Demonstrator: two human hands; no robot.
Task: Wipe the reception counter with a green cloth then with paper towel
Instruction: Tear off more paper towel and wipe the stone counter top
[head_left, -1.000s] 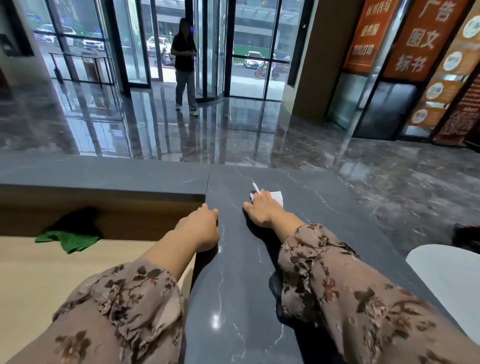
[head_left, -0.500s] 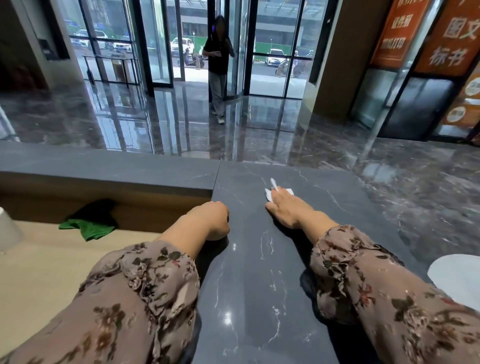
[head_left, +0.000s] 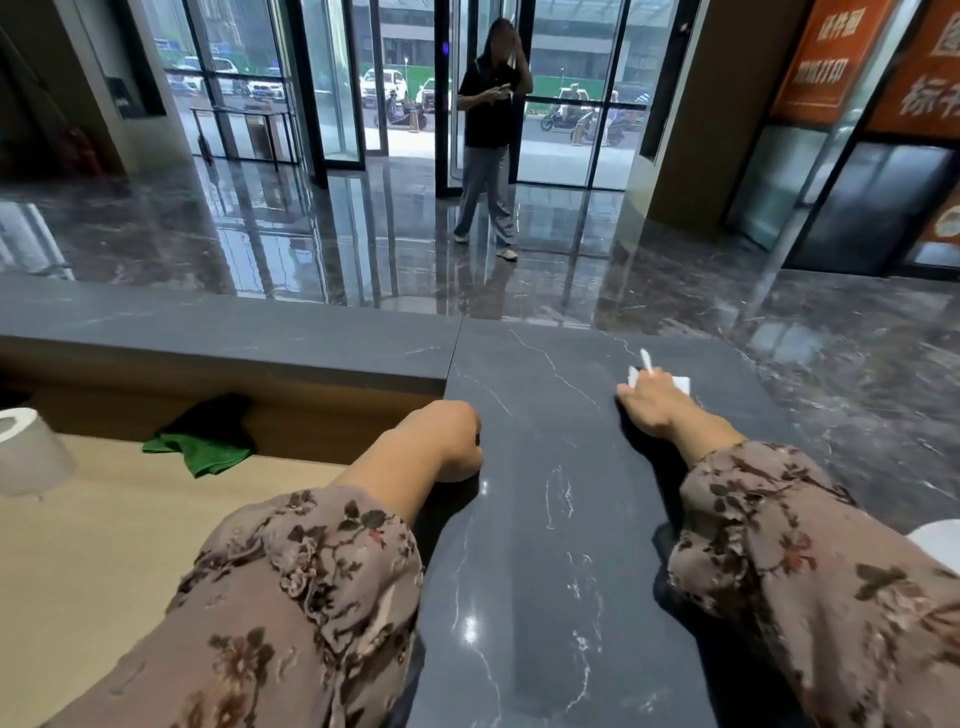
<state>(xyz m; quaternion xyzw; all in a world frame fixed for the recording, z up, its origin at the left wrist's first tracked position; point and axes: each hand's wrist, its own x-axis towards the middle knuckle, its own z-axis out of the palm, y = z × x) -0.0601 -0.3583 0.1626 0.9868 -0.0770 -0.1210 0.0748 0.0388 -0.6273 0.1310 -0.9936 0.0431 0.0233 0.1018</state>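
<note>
Your dark stone table (head_left: 545, 519) carries the paper towel (head_left: 680, 383); the lower wooden shelf (head_left: 104, 545) holds a green cloth (head_left: 202, 452) and a paper roll (head_left: 28, 452).

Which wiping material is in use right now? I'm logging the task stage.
The white paper towel, pressed under the right hand on the dark counter; the green cloth lies untouched on the lower desk.

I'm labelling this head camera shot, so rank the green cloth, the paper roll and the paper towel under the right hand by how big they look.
1. green cloth
2. paper roll, close to the cloth and cut off by the frame edge, so unsure
3. paper towel, mostly hidden under the right hand
</note>
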